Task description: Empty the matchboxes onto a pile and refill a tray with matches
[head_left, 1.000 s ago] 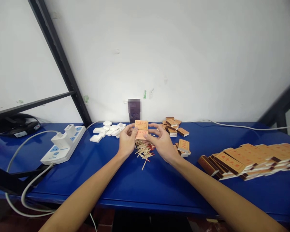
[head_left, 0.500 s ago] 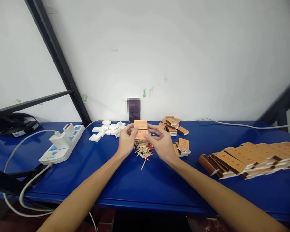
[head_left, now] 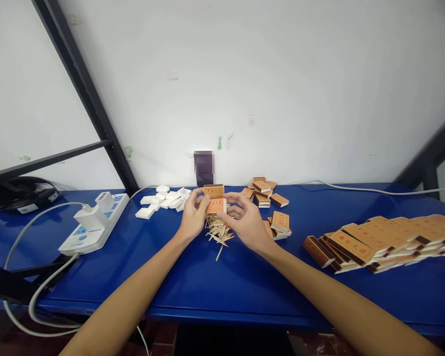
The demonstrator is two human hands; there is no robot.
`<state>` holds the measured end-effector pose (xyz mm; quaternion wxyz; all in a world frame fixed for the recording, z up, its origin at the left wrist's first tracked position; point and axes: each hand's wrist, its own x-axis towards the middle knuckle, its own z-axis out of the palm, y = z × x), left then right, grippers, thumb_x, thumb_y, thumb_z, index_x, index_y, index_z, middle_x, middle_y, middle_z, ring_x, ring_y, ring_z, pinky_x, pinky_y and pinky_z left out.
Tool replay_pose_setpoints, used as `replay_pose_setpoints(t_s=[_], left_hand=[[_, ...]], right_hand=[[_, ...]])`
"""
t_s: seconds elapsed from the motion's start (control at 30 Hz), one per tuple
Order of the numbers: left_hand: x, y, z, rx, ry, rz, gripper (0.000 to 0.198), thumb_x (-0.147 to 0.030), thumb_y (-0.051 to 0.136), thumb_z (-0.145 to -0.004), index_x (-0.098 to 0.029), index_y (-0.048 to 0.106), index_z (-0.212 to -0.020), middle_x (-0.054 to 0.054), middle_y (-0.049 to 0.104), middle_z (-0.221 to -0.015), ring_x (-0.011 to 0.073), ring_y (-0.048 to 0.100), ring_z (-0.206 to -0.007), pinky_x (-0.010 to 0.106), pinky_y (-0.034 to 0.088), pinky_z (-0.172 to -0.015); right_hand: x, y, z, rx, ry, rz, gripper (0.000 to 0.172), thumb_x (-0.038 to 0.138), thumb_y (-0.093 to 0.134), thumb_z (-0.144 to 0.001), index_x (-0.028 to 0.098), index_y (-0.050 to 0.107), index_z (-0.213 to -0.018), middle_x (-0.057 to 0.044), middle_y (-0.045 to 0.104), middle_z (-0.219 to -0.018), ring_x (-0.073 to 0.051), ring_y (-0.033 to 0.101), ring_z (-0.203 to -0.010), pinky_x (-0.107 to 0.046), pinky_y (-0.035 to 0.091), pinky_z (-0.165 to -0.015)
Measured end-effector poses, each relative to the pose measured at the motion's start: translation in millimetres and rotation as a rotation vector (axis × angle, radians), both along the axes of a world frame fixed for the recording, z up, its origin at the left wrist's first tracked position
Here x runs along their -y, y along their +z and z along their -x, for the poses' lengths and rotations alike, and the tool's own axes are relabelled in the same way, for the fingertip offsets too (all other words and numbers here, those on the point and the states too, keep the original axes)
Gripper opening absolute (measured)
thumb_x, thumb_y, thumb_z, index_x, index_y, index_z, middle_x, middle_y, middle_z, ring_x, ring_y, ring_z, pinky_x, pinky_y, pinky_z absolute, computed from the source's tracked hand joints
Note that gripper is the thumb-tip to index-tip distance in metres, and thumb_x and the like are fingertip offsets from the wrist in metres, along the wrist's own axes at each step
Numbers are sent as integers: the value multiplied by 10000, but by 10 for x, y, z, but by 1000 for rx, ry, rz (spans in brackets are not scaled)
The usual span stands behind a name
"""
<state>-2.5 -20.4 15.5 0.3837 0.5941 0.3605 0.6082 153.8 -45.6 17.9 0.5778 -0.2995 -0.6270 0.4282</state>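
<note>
"Orange cardboard matchbox with red print (head_left: 217,205): where is it?"

"Held up over a long blue table (head_left: 193,296), well left of a wide stack of orange-and-brown matchboxes (head_left: 371,242)."

"And the hands?"

"Both grip it. The left hand (head_left: 194,217) pinches its left side, thumb in front; the right hand (head_left: 246,222) has thumb and forefinger at its right side. Two printed faces show, one above the other; one box or two, I can't tell."

"What else?"

"Behind the right hand, a smaller heap of orange matchboxes (head_left: 261,186); behind the left, a cluster of small white rectangular boxes (head_left: 166,203)."

"Smallest?"

"Thin wooden matches with red tips (head_left: 217,230), heaped on the table between the hands."
</note>
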Motion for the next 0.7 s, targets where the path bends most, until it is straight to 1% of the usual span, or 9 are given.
replay_pose_setpoints(t_s=[0.1, 0.2, 0.27, 0.37, 0.43, 0.5, 0.6, 0.63, 0.7], left_hand=[[-16, 4, 8, -22, 37, -23, 434, -537, 651, -826, -188, 535, -1057, 41, 719, -854, 179, 689, -735, 286, 546, -667], [-38, 35, 44, -34, 146, -76, 371, -490, 673, -815, -180, 560, -986, 73, 712, -964, 177, 691, -811, 266, 536, -664], [-50, 58, 76, -34, 182, -77, 365, -472, 703, -789, -174, 560, -946, 85, 709, -978, 172, 691, -779, 248, 515, -610], [-62, 70, 109, -1, 144, -46, 431, -459, 740, -750, -168, 563, -1013, 82, 716, -940, 159, 682, -707, 244, 505, -582], [-67, 62, 110, 26, 102, -25, 494, -446, 750, -741, -167, 564, -1104, 79, 718, -939, 161, 684, -727, 256, 525, -622], [-68, 49, 100, 53, 58, -1, 510, -426, 752, -741, -177, 557, -1140, 75, 715, -952, 172, 691, -786, 279, 548, -687], [-60, 40, 83, 56, -8, 5, 402, -393, 738, -754, -198, 565, -1061, 68, 699, -1009, 180, 687, -881, 295, 558, -756], [-54, 42, 80, 39, -25, -12, 361, -384, 731, -763, -201, 568, -1028, 66, 694, -1031, 180, 681, -907, 294, 556, -771], [-42, 51, 79, -11, -54, -72, 305, -364, 725, -777, -198, 577, -984, 69, 691, -1062, 185, 670, -969, 299, 547, -825]], right_hand=[[2, 0, -15, 87, -72, -54, 361, 316, 720, -765, 223, 591, -1090, -34, 671, -968, -152, 655, -748, -315, 562, -705], [10, 30, -48, 156, -154, -110, 349, 289, 694, -775, 228, 600, -1105, -48, 677, -1032, -162, 667, -764, -337, 570, -728], [16, 51, -65, 174, -170, -109, 355, 285, 679, -785, 233, 598, -1127, -55, 681, -1077, -166, 679, -775, -339, 574, -730], [12, 58, -70, 157, -156, -54, 385, 305, 684, -782, 229, 592, -1148, -61, 691, -1075, -171, 688, -779, -331, 574, -704], [-1, 52, -64, 128, -138, -21, 418, 324, 707, -769, 224, 592, -1158, -68, 686, -1096, -168, 685, -779, -326, 572, -700], [-20, 50, -61, 67, -104, 31, 437, 345, 728, -755, 221, 595, -1152, -73, 676, -1129, -164, 683, -776, -330, 575, -714], [-53, 60, -71, -95, -42, 150, 410, 355, 750, -729, 215, 613, -1090, -75, 667, -1155, -175, 695, -822, -347, 589, -767], [-61, 67, -77, -143, -17, 197, 398, 343, 754, -721, 215, 615, -1071, -70, 676, -1130, -178, 699, -829, -352, 591, -786], [-69, 82, -87, -206, 37, 292, 371, 311, 750, -718, 220, 603, -1046, -48, 708, -1007, -174, 706, -790, -358, 592, -800]])
